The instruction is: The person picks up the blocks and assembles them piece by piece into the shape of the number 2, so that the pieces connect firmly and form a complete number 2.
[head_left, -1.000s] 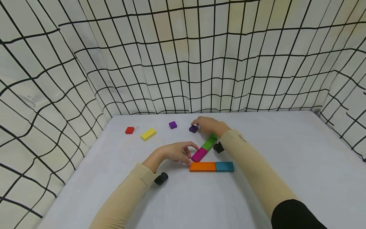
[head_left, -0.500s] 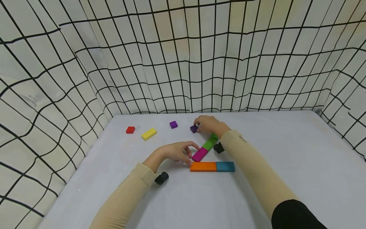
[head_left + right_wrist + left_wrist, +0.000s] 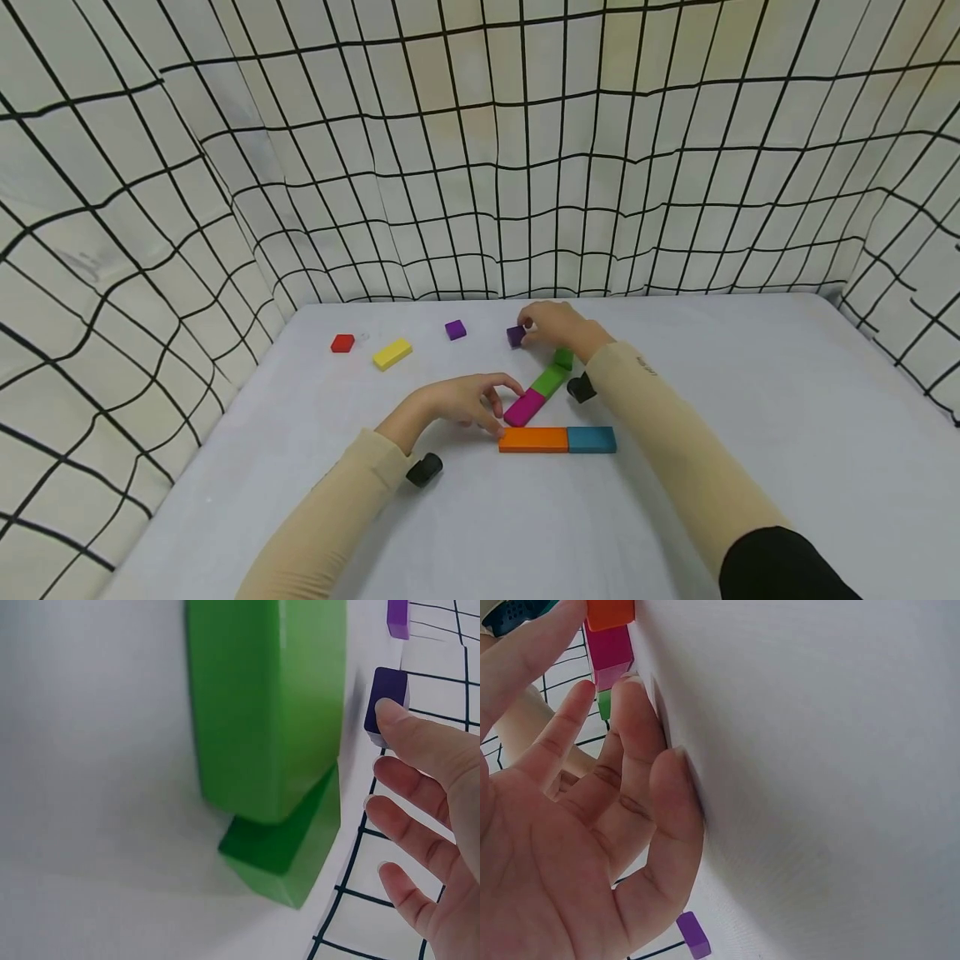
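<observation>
My left hand (image 3: 463,398) rests on the table with loosely bent fingers. Its index fingertip is at the end of a magenta block (image 3: 524,408), and its thumb tip is at the left end of an orange block (image 3: 534,440). A blue block (image 3: 592,439) continues the orange one to the right. From the magenta block, a light green block (image 3: 550,381) and a small darker green block (image 3: 564,358) form a slanted row. Beyond that row my right hand (image 3: 557,325) pinches a dark purple block (image 3: 386,705), thumb on its near face, the other fingers spread below.
A red block (image 3: 342,343), a yellow block (image 3: 392,354) and a purple block (image 3: 455,330) lie at the back left of the white table (image 3: 735,417). Black netting (image 3: 495,192) over pale walls surrounds the back and sides. A dark wrist camera (image 3: 425,470) hangs under the left sleeve.
My right hand has shifted slightly right with the dark purple block, which has turned a little. The small green block at the row's end now sits more visibly angled. The left hand stays put.
</observation>
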